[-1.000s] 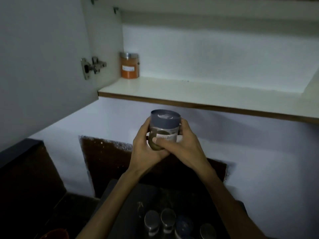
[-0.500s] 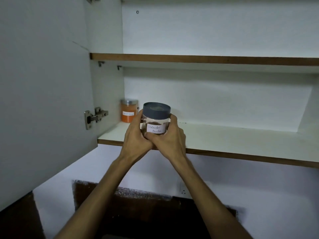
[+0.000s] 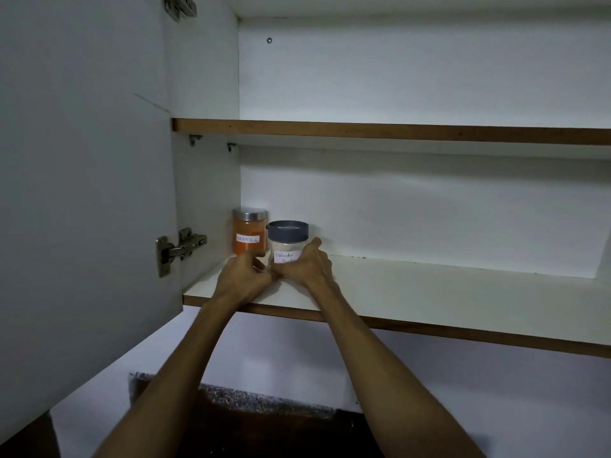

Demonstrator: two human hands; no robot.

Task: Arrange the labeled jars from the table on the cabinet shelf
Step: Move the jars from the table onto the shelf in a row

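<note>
A white cabinet door (image 3: 82, 193) stands swung open at the left, a metal hinge (image 3: 180, 249) fixed on its inner edge and a second hinge (image 3: 180, 6) partly in view at the top. An upper shelf (image 3: 396, 131) with a brown wooden edge rests on two small metal brackets (image 3: 195, 139). One screw (image 3: 269, 40) sits in the white back panel (image 3: 429, 71). Below the cabinet — a white wall (image 3: 429, 385) and a dark, speckled patch (image 3: 264, 421).

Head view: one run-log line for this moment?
grey-lidded clear jar on lower white shelf | beside orange steel-lidded jar | right hand grips it | left hand at base
</note>
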